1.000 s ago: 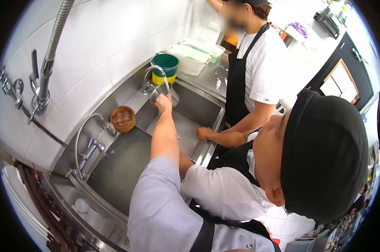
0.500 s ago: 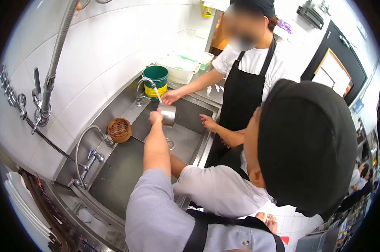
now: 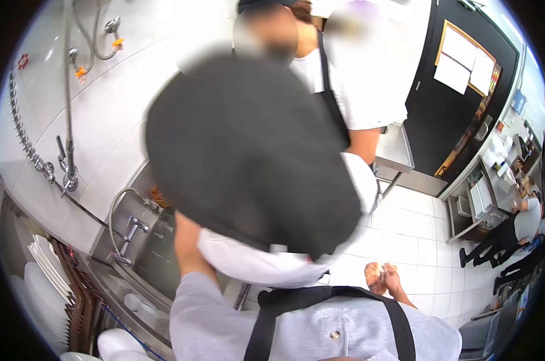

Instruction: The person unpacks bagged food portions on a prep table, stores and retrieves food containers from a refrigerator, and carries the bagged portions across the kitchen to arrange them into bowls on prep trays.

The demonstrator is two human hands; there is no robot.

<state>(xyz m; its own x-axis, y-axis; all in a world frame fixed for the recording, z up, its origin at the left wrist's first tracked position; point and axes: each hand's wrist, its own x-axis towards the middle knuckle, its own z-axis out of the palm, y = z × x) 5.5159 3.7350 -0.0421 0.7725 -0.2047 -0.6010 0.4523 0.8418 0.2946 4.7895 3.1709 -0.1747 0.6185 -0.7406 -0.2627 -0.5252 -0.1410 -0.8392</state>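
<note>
My left arm reaches up beside the sink (image 3: 164,253), and its hand is hidden behind a person's large black cap (image 3: 248,150). What that hand holds cannot be seen. Low on the right, beyond my apron strap, is my right hand (image 3: 383,278), with its fingers curled in around something small and pale that I cannot make out. Cloudy water stands in the near basin. The metal container is out of sight, and only a sliver of the brown bamboo steamer (image 3: 158,197) shows past the cap.
Another person in a black apron (image 3: 334,117) stands behind the capped co-worker. Taps and a hose (image 3: 69,90) line the left wall. White dishes (image 3: 119,344) sit at lower left. A black door (image 3: 429,120) and more people (image 3: 528,216) are at right.
The view has swung to the right and the capped co-worker's head has moved left, covering my left hand, the metal container and the running tap. My right hand shows more fully.
</note>
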